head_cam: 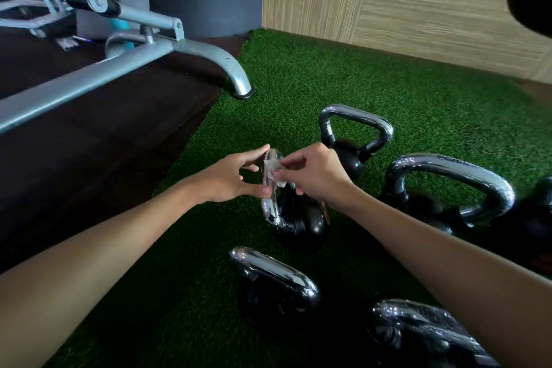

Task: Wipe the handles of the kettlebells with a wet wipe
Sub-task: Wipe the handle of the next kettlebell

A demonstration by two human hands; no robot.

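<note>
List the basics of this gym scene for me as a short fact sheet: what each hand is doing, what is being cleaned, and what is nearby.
Floor: green artificial turf
Left hand: fingers straight, touching the shiny chrome handle of the middle black kettlebell
Right hand: pinches a small white wet wipe against that handle
Other black kettlebells: at least four, none touched
Nearby: grey metal bench frame
</note>
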